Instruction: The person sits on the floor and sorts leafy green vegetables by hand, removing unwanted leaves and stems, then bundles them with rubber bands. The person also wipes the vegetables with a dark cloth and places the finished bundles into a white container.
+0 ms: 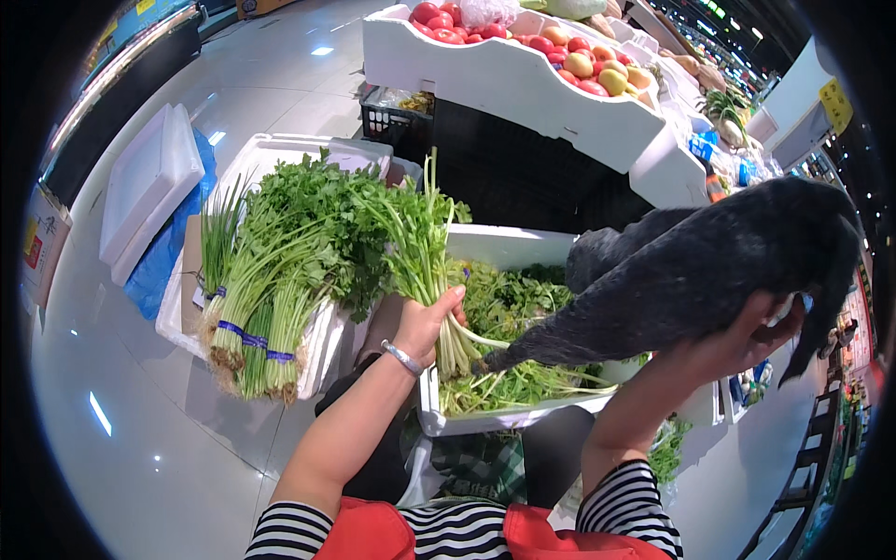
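Observation:
My left hand (pixel 423 325) grips a bunch of green celery (pixel 420 266) by its pale stalks, leaves pointing up and away from me. A metal bangle circles that wrist. Raised on the right, my right hand (pixel 742 329) holds a dark grey cloth (pixel 686 273), which hides part of the hand. The cloth's narrow end hangs beside the celery's root end; I cannot tell whether they touch. Below both hands, a white foam box (pixel 518 241) contains loose leaves and stalks. Tied celery bundles (pixel 280 315) and slim green stalks (pixel 220 245) lie to the left, with purple bands near their roots.
Under the tied bundles is another white foam box (pixel 171 318). Stacked foam lids (pixel 150 189) lean over blue plastic (pixel 175 241) on the tiled floor. Ahead stands a white display stand (pixel 511 77) with tomatoes (pixel 448 24), a black crate (pixel 395 119) beneath it.

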